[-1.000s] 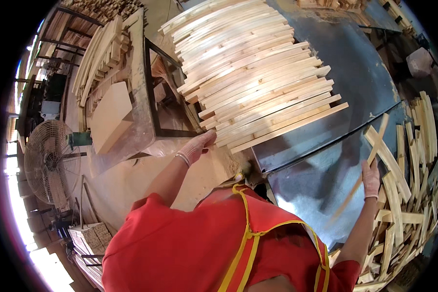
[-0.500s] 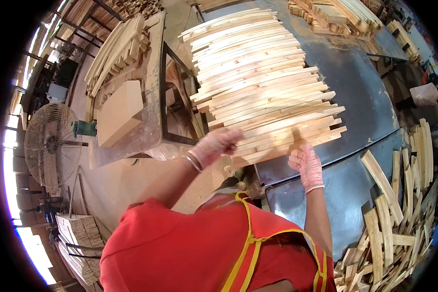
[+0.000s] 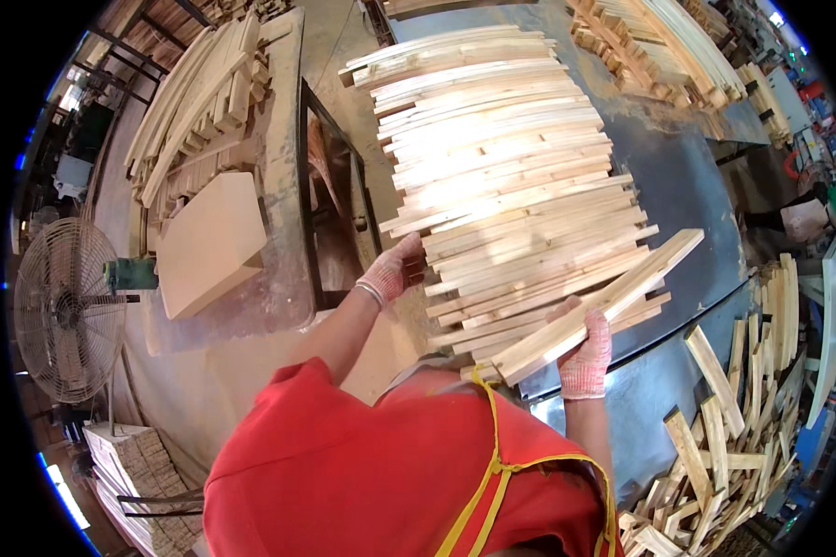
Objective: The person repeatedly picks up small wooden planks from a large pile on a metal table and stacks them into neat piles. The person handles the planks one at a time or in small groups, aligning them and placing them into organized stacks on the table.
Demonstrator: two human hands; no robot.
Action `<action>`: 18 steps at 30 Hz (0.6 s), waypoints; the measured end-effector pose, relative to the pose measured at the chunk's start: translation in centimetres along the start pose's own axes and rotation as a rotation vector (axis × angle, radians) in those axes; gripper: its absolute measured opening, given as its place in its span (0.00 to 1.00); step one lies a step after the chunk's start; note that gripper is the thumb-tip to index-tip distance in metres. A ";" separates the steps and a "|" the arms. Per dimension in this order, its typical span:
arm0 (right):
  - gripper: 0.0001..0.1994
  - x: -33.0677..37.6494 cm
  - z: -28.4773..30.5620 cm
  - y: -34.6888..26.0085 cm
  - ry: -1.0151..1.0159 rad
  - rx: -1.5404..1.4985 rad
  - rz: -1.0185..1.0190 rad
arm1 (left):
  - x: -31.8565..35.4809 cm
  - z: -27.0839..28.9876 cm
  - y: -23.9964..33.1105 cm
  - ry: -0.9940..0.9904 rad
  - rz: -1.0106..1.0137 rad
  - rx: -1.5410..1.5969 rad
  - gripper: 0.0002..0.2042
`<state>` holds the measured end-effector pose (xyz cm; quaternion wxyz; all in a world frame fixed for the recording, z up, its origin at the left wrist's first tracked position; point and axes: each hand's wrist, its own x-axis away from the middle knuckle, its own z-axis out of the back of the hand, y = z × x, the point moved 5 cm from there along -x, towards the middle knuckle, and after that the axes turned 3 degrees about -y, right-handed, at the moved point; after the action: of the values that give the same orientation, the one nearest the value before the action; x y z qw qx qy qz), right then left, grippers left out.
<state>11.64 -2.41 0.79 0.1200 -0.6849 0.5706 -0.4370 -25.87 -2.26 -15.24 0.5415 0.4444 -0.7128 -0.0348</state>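
Observation:
Across the metal-topped table (image 3: 678, 176) lies a long row of pale wooden slats (image 3: 520, 190), side by side with uneven ends. My right hand (image 3: 587, 360), in a pinkish-white knit glove, grips one wooden slat (image 3: 650, 269) from below, thumb on the near side. That slat is raised and slanted over the near end of the row, its far end up to the right. My left hand (image 3: 393, 271), gloved alike, is beside the left ends of the row. Its fingers are apart and loosely bent, with nothing seen in them.
Left of the row stands a second table (image 3: 293, 186) with stacked wood and a tan block (image 3: 215, 243). A caged fan (image 3: 70, 302) is at far left. Loose wood offcuts (image 3: 715, 455) pile up at lower right. More stacked slats (image 3: 659, 56) sit at the far right.
My right hand has taken hold of a slat and lifted it at a slant. My left hand has moved left to the row's ends and loosened its fingers. The view has shifted slightly.

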 end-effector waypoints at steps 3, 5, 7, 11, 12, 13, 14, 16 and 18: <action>0.22 0.1 0.9 1.3 0.057 0.020 -0.090 | -1.5 -2.7 -0.1 -0.337 0.036 0.205 0.28; 0.26 0.4 0.4 1.7 0.027 0.010 -0.158 | -3.2 -2.2 0.6 -0.507 0.098 -0.011 0.30; 0.27 0.5 0.9 1.9 0.094 0.034 -0.151 | -2.0 -5.3 2.2 -0.335 0.119 -0.146 0.27; 0.26 0.3 0.2 1.9 0.031 0.017 -0.139 | -3.5 -4.9 2.5 -0.065 0.164 -0.317 0.26; 0.26 0.3 0.4 1.8 0.064 0.030 -0.138 | -2.2 -6.1 3.4 -0.022 0.128 -0.285 0.23; 0.26 0.3 0.4 1.7 0.096 0.042 -0.138 | -1.5 -6.9 3.6 0.022 0.092 -0.252 0.21; 0.26 0.7 -1.0 1.2 0.099 0.091 -0.118 | -2.4 -5.7 3.0 -0.006 0.084 -0.254 0.25; 0.25 -0.2 -0.9 0.8 0.053 0.117 -0.022 | -0.9 -7.4 3.8 -0.093 -0.063 -0.297 0.29; 0.23 -0.8 -1.6 0.1 0.053 0.120 0.043 | 1.0 -8.7 5.4 -0.116 -0.090 -0.394 0.34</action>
<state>10.45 -1.18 1.25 0.1551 -0.6523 0.5609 -0.4857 -22.15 4.07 -8.00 0.5736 0.3588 -0.7017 -0.2233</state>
